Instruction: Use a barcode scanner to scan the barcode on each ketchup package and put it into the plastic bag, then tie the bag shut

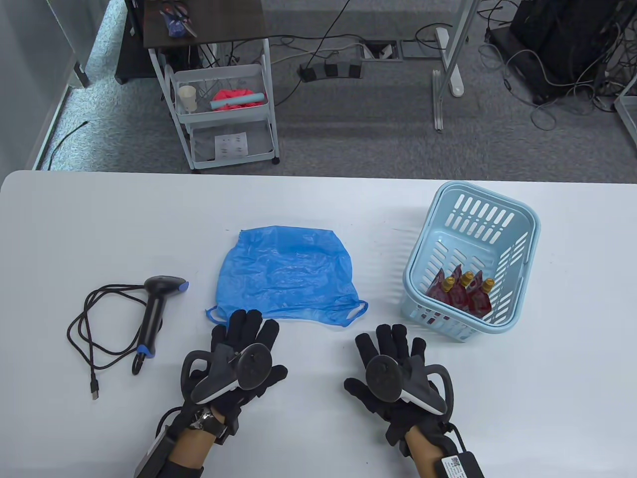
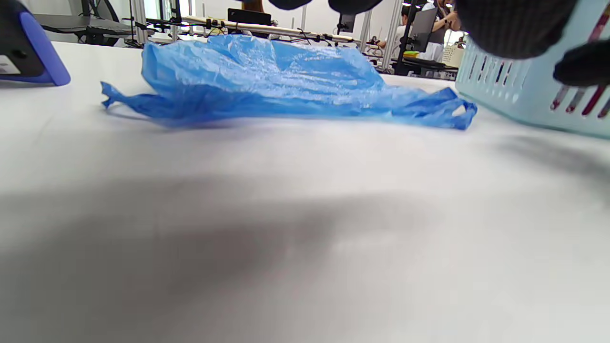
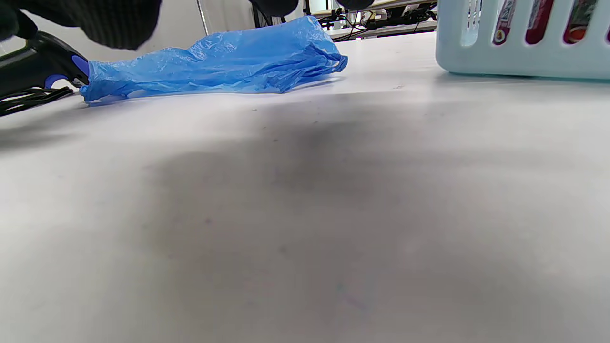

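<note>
While three ketchup packages stand in a basket beyond the right hand, both hands lie flat, fingers spread, holding nothing. Bag just beyond left hand; scanner to its left.

Overhead view; 2 table-level wrist views

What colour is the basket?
Light blue; the basket shows best in the table view.

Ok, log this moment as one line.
hands: left, right open, flat | scanner: untouched | bag: flat | ketchup packages: in basket
</note>
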`<control>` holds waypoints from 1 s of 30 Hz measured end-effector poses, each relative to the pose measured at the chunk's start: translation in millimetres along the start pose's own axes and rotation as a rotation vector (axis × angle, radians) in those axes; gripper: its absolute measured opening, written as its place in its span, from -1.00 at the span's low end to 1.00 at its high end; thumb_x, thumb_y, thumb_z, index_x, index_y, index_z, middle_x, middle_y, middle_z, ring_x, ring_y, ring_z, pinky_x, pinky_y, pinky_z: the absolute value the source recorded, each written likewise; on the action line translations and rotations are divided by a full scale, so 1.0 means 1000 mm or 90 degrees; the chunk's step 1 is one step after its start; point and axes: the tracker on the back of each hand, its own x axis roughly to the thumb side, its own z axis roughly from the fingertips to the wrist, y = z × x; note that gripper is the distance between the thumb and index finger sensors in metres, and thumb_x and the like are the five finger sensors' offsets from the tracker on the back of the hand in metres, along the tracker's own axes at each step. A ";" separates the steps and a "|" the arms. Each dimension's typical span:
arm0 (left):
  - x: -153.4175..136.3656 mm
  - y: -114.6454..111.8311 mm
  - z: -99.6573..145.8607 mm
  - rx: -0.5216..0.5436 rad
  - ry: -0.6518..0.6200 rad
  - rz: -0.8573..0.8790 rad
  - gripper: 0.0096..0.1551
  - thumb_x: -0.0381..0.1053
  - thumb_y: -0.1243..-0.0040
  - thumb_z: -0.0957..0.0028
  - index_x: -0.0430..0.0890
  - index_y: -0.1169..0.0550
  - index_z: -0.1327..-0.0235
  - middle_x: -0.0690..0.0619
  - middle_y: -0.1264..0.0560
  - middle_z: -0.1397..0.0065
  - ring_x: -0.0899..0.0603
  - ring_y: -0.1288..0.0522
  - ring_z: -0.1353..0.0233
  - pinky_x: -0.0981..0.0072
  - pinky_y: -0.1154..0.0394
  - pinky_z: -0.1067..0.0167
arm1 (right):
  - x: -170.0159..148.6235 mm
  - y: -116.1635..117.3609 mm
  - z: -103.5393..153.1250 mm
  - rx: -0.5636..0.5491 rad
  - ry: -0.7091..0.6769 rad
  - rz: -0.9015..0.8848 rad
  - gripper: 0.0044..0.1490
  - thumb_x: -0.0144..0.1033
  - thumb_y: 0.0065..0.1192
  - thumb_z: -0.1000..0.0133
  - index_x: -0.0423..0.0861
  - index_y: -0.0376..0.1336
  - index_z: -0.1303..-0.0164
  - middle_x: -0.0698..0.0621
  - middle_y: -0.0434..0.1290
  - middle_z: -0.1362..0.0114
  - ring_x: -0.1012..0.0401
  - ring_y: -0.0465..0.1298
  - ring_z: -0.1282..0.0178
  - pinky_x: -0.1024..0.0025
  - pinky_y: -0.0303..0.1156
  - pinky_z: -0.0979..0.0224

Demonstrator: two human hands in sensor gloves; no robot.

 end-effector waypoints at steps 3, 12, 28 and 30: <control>0.007 0.017 -0.012 -0.001 0.013 -0.035 0.12 0.54 -0.07 0.11 0.14 -0.07 -0.70 -0.08 0.06 -0.77 -0.37 0.03 -0.77 -0.39 -0.10 -0.56 | 0.001 0.001 0.000 0.007 -0.004 -0.008 0.10 0.30 0.02 -0.19 -0.06 -0.23 -0.75 -0.33 -0.28 -0.77 -0.30 -0.32 -0.72 -0.43 -0.40 -0.56; 0.024 0.036 -0.075 -0.052 0.061 -0.084 0.14 0.49 -0.17 0.14 0.14 -0.06 -0.69 -0.06 0.04 -0.76 -0.34 0.00 -0.77 -0.35 -0.12 -0.58 | 0.000 0.001 -0.001 0.015 -0.006 -0.019 0.09 0.29 0.02 -0.19 -0.06 -0.22 -0.75 -0.34 -0.27 -0.77 -0.30 -0.32 -0.72 -0.43 -0.39 -0.57; 0.032 -0.001 -0.146 -0.189 0.132 -0.150 0.16 0.33 -0.35 0.17 0.16 -0.05 -0.66 -0.02 0.04 -0.75 -0.30 -0.09 -0.75 -0.28 -0.24 -0.55 | 0.000 0.002 -0.003 0.033 -0.008 -0.032 0.08 0.28 0.03 -0.19 -0.06 -0.22 -0.75 -0.33 -0.28 -0.77 -0.30 -0.32 -0.72 -0.43 -0.40 -0.57; 0.030 -0.006 -0.149 -0.199 0.142 -0.146 0.13 0.31 -0.36 0.16 0.16 -0.08 -0.65 -0.02 0.01 -0.74 -0.28 -0.14 -0.73 -0.23 -0.28 -0.53 | 0.000 0.003 -0.003 0.035 -0.009 -0.034 0.09 0.28 0.02 -0.19 -0.06 -0.22 -0.75 -0.33 -0.28 -0.77 -0.30 -0.32 -0.72 -0.43 -0.40 -0.57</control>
